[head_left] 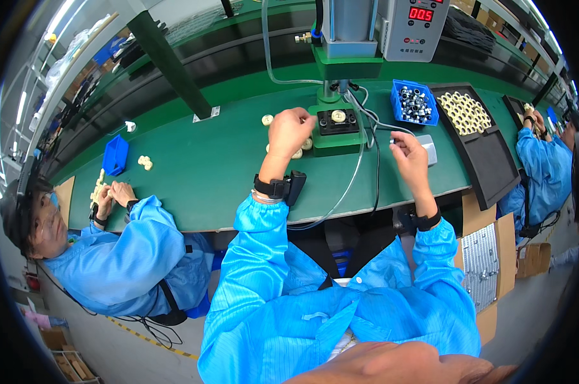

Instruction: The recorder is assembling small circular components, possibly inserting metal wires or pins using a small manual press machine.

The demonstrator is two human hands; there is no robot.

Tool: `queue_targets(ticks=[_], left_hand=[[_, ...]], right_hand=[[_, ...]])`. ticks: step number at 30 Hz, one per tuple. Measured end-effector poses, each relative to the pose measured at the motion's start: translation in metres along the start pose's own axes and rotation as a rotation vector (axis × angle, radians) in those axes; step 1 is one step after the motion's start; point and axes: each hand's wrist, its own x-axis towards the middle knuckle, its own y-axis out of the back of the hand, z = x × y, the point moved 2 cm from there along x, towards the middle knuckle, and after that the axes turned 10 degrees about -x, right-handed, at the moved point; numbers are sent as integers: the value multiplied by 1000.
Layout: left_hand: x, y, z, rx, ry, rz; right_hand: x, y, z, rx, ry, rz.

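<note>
My left hand [288,133] is curled, fingertips together, just left of the press fixture [339,128]; what it pinches, if anything, is hidden. Seated on the black block of that fixture is a cream, round gear-like part [338,116]. More cream round parts [297,153] lie on the bench under and beside my left hand, with one [267,120] behind it. To the right of the press, my right hand [411,159] holds a small silvery metal piece [392,141] between thumb and fingers, above the green bench.
The press column [348,38] rises behind the fixture, beside a control box [412,29]. A blue bin [415,104] holds small metal parts; a black tray [494,160] carries cream rings. Hoses and cables [377,173] cross the bench. Co-workers [129,249] sit on both sides.
</note>
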Motion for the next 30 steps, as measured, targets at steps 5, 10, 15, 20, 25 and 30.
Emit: queue_targets(ticks=[5, 10, 15, 20, 25, 30], left_hand=[[-46, -30, 21, -747, 315, -463], [-79, -23, 36, -881, 203, -431], [-100, -12, 30, -815, 54, -228], [-117, 23, 22, 243, -327, 198], [-138, 32, -39, 451, -119, 240], [-147, 22, -42, 593, -137, 266]], right_hand=[[-15, -18, -73, 89, 257, -61], [-31, -40, -102, 36, 434, -34], [-40, -50, -110, 94, 429, -150], [-26, 8, -65, -414, 540, 55], [-20, 53, 54, -641, 318, 65], [-26, 50, 75, -745, 395, 26]])
